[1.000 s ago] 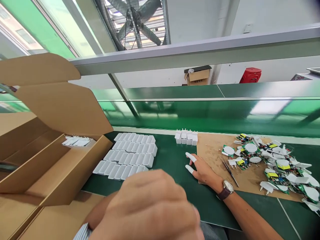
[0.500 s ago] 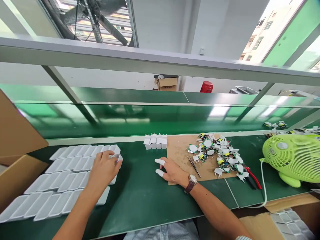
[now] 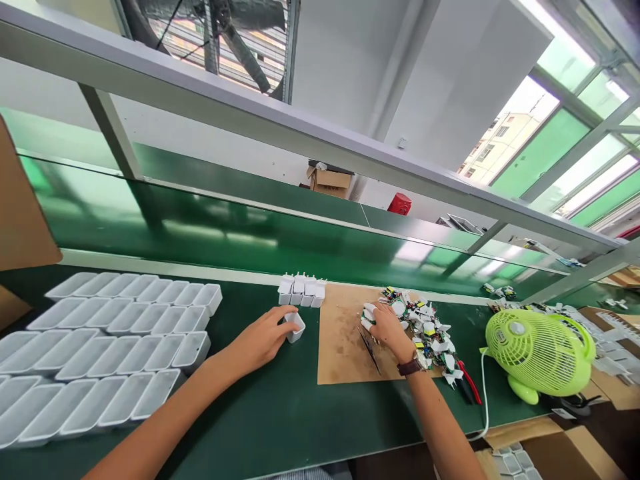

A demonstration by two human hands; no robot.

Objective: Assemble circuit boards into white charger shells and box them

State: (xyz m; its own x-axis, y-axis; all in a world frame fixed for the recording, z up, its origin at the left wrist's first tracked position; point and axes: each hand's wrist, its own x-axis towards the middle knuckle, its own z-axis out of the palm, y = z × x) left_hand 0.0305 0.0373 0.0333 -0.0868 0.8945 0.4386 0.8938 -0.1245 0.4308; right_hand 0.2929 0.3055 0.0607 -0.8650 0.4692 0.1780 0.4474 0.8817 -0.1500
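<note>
My left hand grips a small white plastic housing by its rim, its open end facing up, just above or on the green bench. My right hand, with white finger cots on two fingers, is at the left edge of a pile of circuit boards with white plug parts. Its fingers close on a small circuit board, mostly covered by the fingertips. Below that hand, tweezers lie on a brown cardboard sheet. Behind my left hand stands a short row of white plug housings.
Rows of white open housings fill the bench's left side. Red-handled pliers lie right of the pile. A lime-green fan with a white cord stands further right. A cardboard box of housings sits below the bench edge.
My left hand has moved right from the housing rows, carrying one housing. My right hand has gone from the bare bench to the circuit boards. The view has tilted and turned right.
</note>
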